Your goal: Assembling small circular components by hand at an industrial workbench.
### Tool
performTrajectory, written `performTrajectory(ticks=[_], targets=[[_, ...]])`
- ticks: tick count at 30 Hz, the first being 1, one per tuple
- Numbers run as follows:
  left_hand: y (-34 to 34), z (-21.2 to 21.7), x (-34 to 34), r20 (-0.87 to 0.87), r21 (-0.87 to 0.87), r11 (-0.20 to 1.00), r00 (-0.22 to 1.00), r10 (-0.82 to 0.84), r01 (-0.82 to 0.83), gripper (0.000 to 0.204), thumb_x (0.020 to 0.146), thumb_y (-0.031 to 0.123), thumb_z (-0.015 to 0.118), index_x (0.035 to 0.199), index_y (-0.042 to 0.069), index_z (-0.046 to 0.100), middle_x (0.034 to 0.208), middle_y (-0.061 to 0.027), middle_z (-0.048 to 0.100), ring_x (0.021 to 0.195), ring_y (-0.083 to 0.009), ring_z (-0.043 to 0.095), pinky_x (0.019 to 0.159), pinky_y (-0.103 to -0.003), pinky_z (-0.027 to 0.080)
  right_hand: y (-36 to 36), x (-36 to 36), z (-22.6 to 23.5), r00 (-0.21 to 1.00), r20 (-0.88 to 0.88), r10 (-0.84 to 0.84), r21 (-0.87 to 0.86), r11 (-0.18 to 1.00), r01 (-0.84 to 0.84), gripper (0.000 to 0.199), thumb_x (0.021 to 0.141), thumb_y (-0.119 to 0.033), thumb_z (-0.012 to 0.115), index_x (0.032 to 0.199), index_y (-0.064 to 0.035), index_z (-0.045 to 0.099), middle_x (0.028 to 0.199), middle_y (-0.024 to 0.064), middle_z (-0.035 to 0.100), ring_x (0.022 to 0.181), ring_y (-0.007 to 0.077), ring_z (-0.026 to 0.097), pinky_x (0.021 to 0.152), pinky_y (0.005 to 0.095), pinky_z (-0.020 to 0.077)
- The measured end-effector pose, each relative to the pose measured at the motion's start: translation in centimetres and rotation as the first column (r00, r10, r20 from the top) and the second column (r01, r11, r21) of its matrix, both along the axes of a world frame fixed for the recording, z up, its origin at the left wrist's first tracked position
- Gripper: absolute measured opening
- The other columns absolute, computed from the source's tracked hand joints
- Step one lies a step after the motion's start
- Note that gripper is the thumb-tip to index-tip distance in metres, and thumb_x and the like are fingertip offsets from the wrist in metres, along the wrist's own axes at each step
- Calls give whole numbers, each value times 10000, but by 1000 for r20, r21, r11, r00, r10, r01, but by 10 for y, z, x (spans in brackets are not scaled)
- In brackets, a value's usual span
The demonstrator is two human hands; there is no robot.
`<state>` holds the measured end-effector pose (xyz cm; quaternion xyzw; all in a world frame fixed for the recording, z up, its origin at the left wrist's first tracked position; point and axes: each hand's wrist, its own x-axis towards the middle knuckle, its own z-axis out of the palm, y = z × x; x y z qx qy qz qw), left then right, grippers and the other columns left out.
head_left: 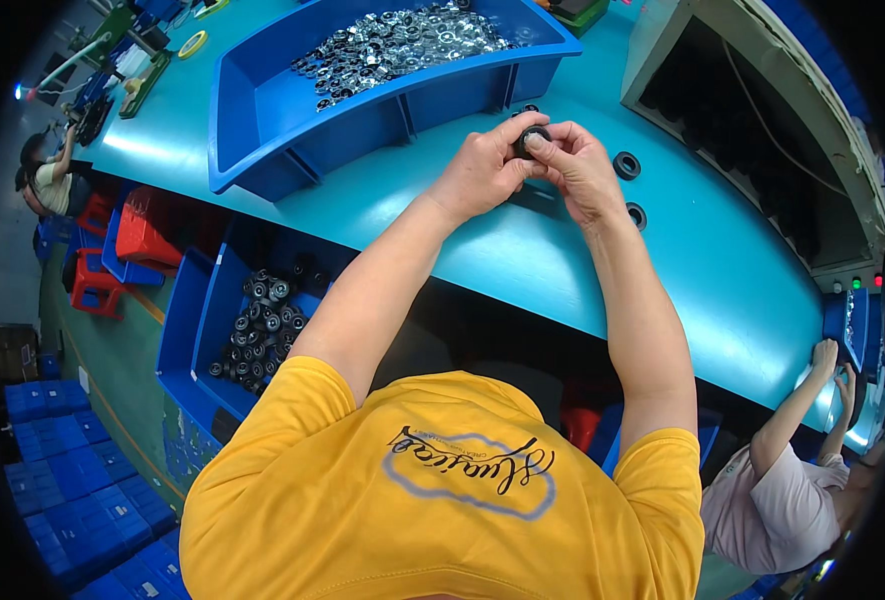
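The fingers (540, 143) of both hands close around a small black ring-shaped part (530, 136), which sits between the fingertips just above the teal worktop (522, 250). The left hand (482, 170) wraps it from the left with its fingers curled over the part's top, and the right hand (580, 170) pinches it from the right, thumb and forefinger pressed on its rim. Both hands touch each other around the part.

Just right of the right hand, two more black rings (626, 165) lie flat on the worktop, one near the other and apart from the hands. Behind the hands stands a large blue bin (262, 110) filled at its far end with shiny metal pieces (402, 42). Below the worktop's near edge, to the left, a second blue bin (187, 340) holds a heap of dark round parts (260, 330). At the right edge another person's hands (832, 365) reach toward the worktop.
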<state>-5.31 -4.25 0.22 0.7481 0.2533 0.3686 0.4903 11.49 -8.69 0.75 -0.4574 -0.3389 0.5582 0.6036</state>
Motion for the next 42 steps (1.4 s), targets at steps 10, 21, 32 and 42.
performTrajectory(ticks=[10,21,32,42], targets=[[-1,-13,6,6,302,945,991,131,-126,568,891,-35,607,1440,94,543,812,-64,727,615,-102,618,588,-267,526,0,-18,-15,912,325,-251,160,965,208,280,869,-109,826,1029,-6,621,901,55,661,810,128,653,690,275,567],[-3,12,-1,93,-223,973,995,-41,61,452,933,55,707,1368,68,585,703,-2,616,581,-66,556,486,-248,449,-3,3,5,997,65,45,30,998,-47,296,924,-189,795,1105,-11,643,1006,66,690,923,147,680,809,319,595],[8,-21,7,78,313,944,993,84,-104,464,963,64,689,1411,117,580,835,-16,715,608,-56,575,523,-230,470,4,-14,-21,920,314,-233,198,964,177,251,885,-118,809,1017,-1,631,897,50,667,816,113,644,747,276,565],[3,10,-4,96,-239,967,993,-68,89,369,1065,253,586,1413,131,592,739,19,578,625,-59,564,522,-224,477,2,4,-7,996,81,-33,144,989,21,322,957,-277,768,1097,-5,667,1017,76,708,901,144,682,810,296,583]])
